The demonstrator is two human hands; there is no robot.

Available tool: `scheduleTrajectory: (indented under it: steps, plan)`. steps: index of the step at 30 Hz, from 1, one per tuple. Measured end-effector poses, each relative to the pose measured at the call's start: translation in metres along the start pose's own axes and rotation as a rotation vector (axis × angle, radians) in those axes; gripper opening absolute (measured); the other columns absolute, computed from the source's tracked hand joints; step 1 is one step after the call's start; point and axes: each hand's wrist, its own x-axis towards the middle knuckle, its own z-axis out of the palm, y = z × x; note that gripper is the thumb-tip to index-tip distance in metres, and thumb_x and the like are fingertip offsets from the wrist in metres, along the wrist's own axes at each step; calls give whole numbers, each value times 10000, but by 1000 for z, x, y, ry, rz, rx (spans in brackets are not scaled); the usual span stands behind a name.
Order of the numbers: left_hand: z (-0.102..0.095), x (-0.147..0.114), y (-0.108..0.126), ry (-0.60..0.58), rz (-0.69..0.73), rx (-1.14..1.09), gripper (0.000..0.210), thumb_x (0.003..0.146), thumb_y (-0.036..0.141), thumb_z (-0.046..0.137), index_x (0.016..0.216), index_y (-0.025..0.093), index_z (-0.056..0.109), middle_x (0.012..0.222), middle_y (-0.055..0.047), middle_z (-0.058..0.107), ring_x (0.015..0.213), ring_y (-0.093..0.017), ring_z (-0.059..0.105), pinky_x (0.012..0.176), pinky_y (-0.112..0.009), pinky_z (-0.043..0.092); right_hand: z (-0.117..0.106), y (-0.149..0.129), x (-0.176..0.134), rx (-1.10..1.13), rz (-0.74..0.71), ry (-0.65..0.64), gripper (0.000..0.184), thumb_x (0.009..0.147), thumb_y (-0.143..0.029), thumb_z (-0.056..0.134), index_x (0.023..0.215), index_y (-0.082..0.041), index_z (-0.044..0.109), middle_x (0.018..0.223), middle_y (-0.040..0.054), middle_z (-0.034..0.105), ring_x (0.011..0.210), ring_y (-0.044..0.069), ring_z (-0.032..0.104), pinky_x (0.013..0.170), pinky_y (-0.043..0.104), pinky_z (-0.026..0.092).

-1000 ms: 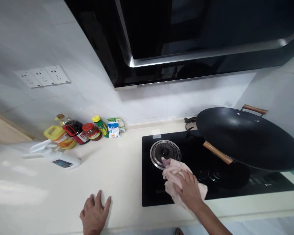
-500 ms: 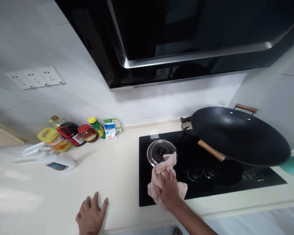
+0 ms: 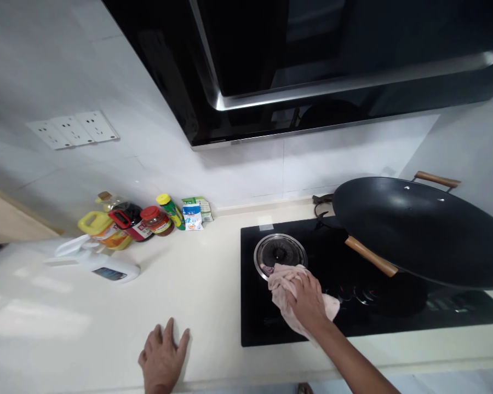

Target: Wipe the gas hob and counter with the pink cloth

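Note:
Under my right hand (image 3: pixel 308 301) is a crumpled pale pink cloth (image 3: pixel 285 290), which my fingers press onto the black glass cooktop (image 3: pixel 258 323). The cloth's upper edge overlaps the front rim of the round left burner (image 3: pixel 280 251). My left hand (image 3: pixel 163 355) rests on the pale countertop (image 3: pixel 209 306) to the left of the cooktop, fingers spread and holding nothing. A large black wok (image 3: pixel 419 230) with wooden handles sits over the right side of the cooktop.
Along the wall stand a yellow jug (image 3: pixel 107 230), a dark bottle with a red handle (image 3: pixel 135 221), a red-lidded jar (image 3: pixel 156 221), a yellow-capped green container (image 3: pixel 171 212) and small packets (image 3: pixel 193 216). A white spray bottle (image 3: pixel 110 268) lies nearer. The black range hood (image 3: pixel 312 115) hangs above.
My right hand has slid the cloth rightward across the cooktop, away from its left edge. My left hand stays on the counter. The whole view has shifted slightly.

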Motion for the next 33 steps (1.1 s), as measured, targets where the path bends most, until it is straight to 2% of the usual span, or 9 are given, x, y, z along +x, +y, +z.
scheduleTrajectory:
  steps: [4,8,16,20,23,25,30,33]
  plan:
    - [-1,-1,0,5,10,3,665,978,609,336,1458,201,550,1474,-204,483,1411,-350,425,1112,-549,371,10,3,0,-38,10,64,195,954,-285,532,1000,-174,686,1402,185,557,1440,372,368,1182,531,363]
    - [1,-1,-1,29,15,8,635,976,581,376,1448,199,557,1467,-204,498,1399,-349,440,1099,-547,382,19,10,-6,-31,-58,68,190,945,-302,541,1059,-209,662,1389,151,576,1420,346,413,1166,516,390]
    - [1,-4,0,33,29,47,625,981,553,372,1447,184,564,1464,-217,503,1400,-355,433,1096,-545,384,16,24,26,11,-62,60,175,953,-277,513,1019,-180,643,1266,161,614,1279,316,508,1115,484,417]
    - [-2,-5,2,18,28,62,618,984,543,369,1451,186,558,1474,-210,496,1408,-343,422,1107,-536,376,12,21,24,27,-44,42,211,948,-290,507,1052,-171,646,1281,166,616,1308,326,491,1124,491,395]
    - [-3,-4,2,13,31,54,628,984,552,362,1448,177,559,1469,-217,497,1404,-353,423,1105,-547,373,6,8,9,43,-7,-13,209,943,-296,519,1056,-186,656,1269,158,628,1308,343,489,1117,505,386]
    - [-3,-4,2,18,29,45,630,984,555,358,1445,175,558,1469,-219,495,1398,-358,426,1100,-552,375,2,-7,-9,86,-32,-48,206,939,-294,534,1081,-208,655,1254,139,638,1298,344,494,1108,512,389]
    - [-3,-3,3,7,19,34,636,984,567,354,1456,185,545,1475,-210,481,1402,-353,423,1107,-552,367,-5,-55,-57,247,-260,-137,303,933,-318,572,1219,-242,634,1388,99,579,1364,332,450,1164,528,354]
    - [-3,-3,3,9,18,43,635,988,567,347,1459,187,541,1481,-209,475,1404,-349,421,1110,-548,365,-6,-83,-70,316,-337,-233,295,948,-364,598,1219,-257,643,1525,75,499,1456,332,362,1215,536,303]
